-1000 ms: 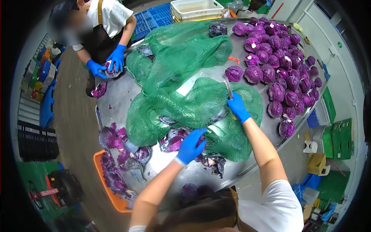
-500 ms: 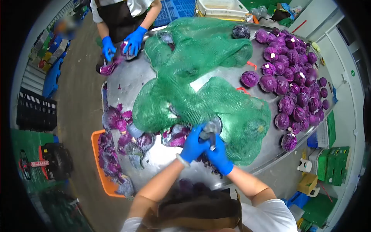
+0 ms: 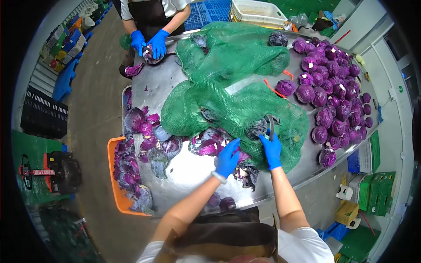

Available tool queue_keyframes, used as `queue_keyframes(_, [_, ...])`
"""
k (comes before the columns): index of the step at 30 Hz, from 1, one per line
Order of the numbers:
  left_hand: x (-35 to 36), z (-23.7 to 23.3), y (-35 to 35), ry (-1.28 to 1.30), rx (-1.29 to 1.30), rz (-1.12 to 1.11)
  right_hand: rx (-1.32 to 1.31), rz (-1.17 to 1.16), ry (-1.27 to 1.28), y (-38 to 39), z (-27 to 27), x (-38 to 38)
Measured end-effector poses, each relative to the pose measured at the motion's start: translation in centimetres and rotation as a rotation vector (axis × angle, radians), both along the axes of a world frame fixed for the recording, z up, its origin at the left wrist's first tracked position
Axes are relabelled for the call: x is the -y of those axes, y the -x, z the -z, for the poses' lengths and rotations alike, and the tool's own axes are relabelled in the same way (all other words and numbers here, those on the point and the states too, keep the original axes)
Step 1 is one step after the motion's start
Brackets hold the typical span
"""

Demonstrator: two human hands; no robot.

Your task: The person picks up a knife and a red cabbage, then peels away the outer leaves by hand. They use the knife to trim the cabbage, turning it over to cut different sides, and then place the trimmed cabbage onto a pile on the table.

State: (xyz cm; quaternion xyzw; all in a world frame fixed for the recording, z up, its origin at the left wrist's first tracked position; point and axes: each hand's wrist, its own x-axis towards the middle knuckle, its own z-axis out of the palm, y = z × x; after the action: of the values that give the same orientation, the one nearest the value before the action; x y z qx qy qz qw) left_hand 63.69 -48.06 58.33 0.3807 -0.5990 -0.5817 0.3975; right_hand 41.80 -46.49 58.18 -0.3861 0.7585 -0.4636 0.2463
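Observation:
My right hand, in a blue glove, is closed around a curved knife whose dark blade points away from me. Just left of the blade, a dark purple cabbage lies on the green mesh bag. My left hand, also gloved in blue, has its fingers stretched out and apart over the metal table. Beside its fingertips is a heap of torn purple leaves. A ragged dark leaf clump rests between my two hands, nearer to me.
Trimmed cabbages are piled along the right side. An orange crate full of leaves stands at the left edge. Across the table, another person's gloved hands hold a cabbage. Two small purple pieces lie by the near edge.
My hands were together at a dark cabbage; now they are apart. The right has moved forward and right with the knife, and the left is off the cabbage with its fingers extended.

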Motion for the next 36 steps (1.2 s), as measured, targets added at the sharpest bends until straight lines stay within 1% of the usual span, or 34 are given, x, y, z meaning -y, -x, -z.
queue_keyframes(1, [1.1, 1.1, 1.7, 0.061, 0.058, -0.004, -0.009, -0.010, 0.079, 0.6, 0.9, 1.4])
queue_keyframes(2, [2.1, 2.3, 3.2, 0.169, 0.168, -0.018, 0.101, -0.009, 0.148, 0.4, 0.9, 2.5])
queue_keyframes(3, [3.5, 2.9, 4.4, 0.277, 0.266, -0.002, 0.212, 0.034, 0.100, 0.9, 1.0, 3.7])
queue_keyframes(5, [5.5, 3.1, 6.1, 0.180, 0.260, 0.047, 0.439, 0.123, -0.046, 1.9, 1.8, 3.9])
queue_keyframes(8, [7.9, 5.3, 8.5, 0.125, 0.379, 0.123, 0.523, 0.095, -0.026, 2.3, 2.4, 4.3])
queue_keyframes(9, [8.2, 5.9, 9.3, -0.041, 0.296, 0.191, 0.539, 0.067, -0.022, 2.6, 2.6, 4.6])
queue_keyframes(10, [8.7, 5.7, 10.0, -0.201, 0.208, 0.252, 0.574, 0.054, -0.079, 2.5, 1.8, 4.5])
queue_keyframes(11, [8.9, 5.7, 9.6, -0.252, 0.160, 0.260, 0.553, 0.032, -0.022, 1.7, 1.3, 4.0])
queue_keyframes(12, [9.1, 4.9, 9.0, -0.304, 0.113, 0.268, 0.543, 0.033, -0.034, 1.1, 1.0, 3.3])
queue_keyframes(13, [7.6, 2.2, 7.6, -0.260, 0.118, 0.230, 0.482, 0.071, 0.029, -0.1, 0.6, 2.4])
queue_keyframes(14, [5.8, 0.4, 6.3, -0.280, -0.011, 0.138, 0.501, 0.013, 0.226, -1.9, -0.3, 1.4])
queue_keyframes(15, [4.5, -1.5, 4.8, -0.293, -0.142, 0.045, 0.495, 0.025, 0.336, -4.9, -3.1, 0.2])
queue_keyframes(16, [3.7, -3.9, 2.4, -0.214, -0.097, -0.022, 0.439, 0.011, 0.293, -7.3, -5.2, -1.1])
queue_keyframes(17, [2.4, -5.1, 0.1, -0.149, -0.046, -0.080, 0.424, -0.034, 0.281, -9.5, -6.1, -2.7])
queue_keyframes(18, [1.6, -4.4, -1.5, -0.016, -0.039, -0.216, 0.319, -0.128, 0.170, -10.9, -6.1, -4.8])
queue_keyframes(19, [0.4, -4.1, -3.7, -0.155, -0.147, -0.251, 0.315, -0.219, 0.053, -12.2, -5.8, -6.8])
queue_keyframes(20, [0.2, -3.6, -6.2, -0.162, -0.103, -0.273, 0.137, -0.445, 0.014, -12.8, -4.3, -8.3])
queue_keyframes(21, [-0.5, -2.8, -8.7, -0.179, -0.060, -0.296, 0.328, -0.600, -0.015, -14.2, -4.5, -8.9])
queue_keyframes(23, [-2.2, -1.3, -13.7, -0.016, 0.364, -0.269, 0.412, -0.885, -0.146, -16.1, -5.5, -10.1])
queue_keyframes(24, [-2.8, 0.6, -16.2, -0.030, 0.445, -0.183, 0.379, -0.855, -0.243, -16.8, -5.7, -10.6])
queue_keyframes(25, [-4.1, 0.6, -18.1, 0.014, 0.590, -0.137, 0.314, -0.817, -0.258, -17.5, -6.7, -10.4])
queue_keyframes(27, [-6.8, -0.7, -20.0, -0.003, 0.658, -0.166, 0.203, -0.676, -0.280, -18.0, -7.5, -9.4])
queue_keyframes(29, [-8.7, -0.8, -21.0, 0.034, 0.806, -0.223, -0.073, -0.661, -0.131, -17.1, -7.3, -8.0])
queue_keyframes(30, [-9.5, -0.9, -21.1, -0.018, 0.751, -0.229, -0.243, -0.735, 0.008, -16.7, -8.1, -7.4])
queue_keyframes(33, [-10.2, 0.6, -19.6, -0.077, 0.600, -0.265, -0.231, -0.860, -0.009, -15.5, -4.2, -9.1])
queue_keyframes(34, [-9.9, 0.6, -18.7, -0.038, 0.639, -0.278, -0.236, -0.904, 0.051, -15.9, -3.6, -9.3])
queue_keyframes(36, [-9.0, 0.8, -17.2, -0.026, 0.725, -0.344, -0.202, -0.928, -0.163, -16.7, -3.5, -9.6])
